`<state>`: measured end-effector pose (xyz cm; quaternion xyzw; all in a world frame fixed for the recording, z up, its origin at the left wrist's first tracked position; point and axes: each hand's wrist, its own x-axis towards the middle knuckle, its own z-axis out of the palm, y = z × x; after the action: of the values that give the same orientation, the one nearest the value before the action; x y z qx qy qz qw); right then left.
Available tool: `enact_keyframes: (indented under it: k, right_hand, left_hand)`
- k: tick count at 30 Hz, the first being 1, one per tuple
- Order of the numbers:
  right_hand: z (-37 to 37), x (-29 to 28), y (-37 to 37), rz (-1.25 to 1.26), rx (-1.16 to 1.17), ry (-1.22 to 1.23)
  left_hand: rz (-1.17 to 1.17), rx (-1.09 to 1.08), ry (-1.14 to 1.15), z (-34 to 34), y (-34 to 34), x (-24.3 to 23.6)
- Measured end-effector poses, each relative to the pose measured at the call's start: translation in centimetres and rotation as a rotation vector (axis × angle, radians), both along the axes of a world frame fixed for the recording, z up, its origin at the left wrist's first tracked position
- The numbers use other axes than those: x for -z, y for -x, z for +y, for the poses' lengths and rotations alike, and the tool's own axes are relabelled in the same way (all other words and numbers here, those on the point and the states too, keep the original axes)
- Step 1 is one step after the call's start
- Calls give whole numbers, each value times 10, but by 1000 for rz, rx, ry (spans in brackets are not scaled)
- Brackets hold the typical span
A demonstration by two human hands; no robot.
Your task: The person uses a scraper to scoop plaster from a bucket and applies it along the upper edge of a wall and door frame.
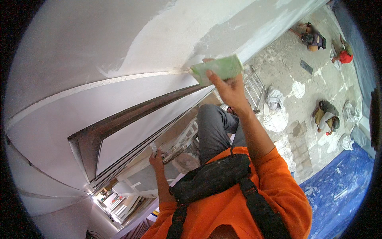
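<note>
Wall (91,44) appears matt, patchily coated; pad (225,68) is dusty, matt; floor (274,65) rough; sheet (338,185) glossy plastic; shirt (217,203) matt cloth.

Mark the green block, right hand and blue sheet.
Green block (225,67), head view: middle of its face.
Right hand (231,94), head view: middle of the hand.
Blue sheet (337,191), head view: middle of visible part.

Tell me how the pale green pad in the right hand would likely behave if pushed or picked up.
The pale green pad is probably fairly stiff, as its long edges run nearly straight without drooping. It looks light for its size, since the right hand alone holds it up. Being flat and oblong, it seems unlikely to roll.
</note>
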<state>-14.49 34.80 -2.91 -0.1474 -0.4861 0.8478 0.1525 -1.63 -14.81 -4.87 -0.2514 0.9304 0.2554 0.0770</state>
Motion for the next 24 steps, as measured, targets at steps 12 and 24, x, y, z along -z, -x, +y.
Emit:
enact_keyframes:
  k: [12, 24]
  right_hand:
    - [-11, 28, -24, -152, 117, 60]
    - [-57, 46, -20, 144, 261, -638]
  left_hand:
    - [-80, 15, 47, 14, 8, -13]
    - [-47, 17, -9, 19, 5, -20]
